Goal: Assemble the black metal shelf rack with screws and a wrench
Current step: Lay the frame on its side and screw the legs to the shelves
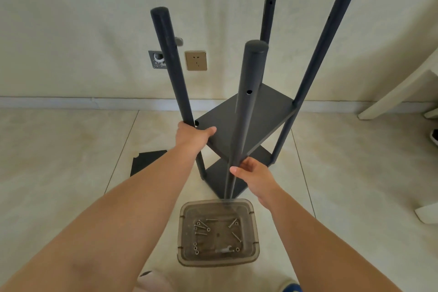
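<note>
On the tiled floor by the wall stands the black shelf rack (246, 111), four posts upright with two shelves fitted. My left hand (195, 136) grips the near-left post (169, 66) at the upper shelf's corner; my right hand (252, 174) curls around the nearest post (248, 92). Just below sits a clear plastic tub (254, 232) (screws (201, 227) and a small wrench (224, 250) inside).

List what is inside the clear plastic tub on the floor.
Inside the tub lie loose screws, several washers or nuts and a small wrench. Nothing covers them, though the exact count is hard to tell through the blur.
</note>
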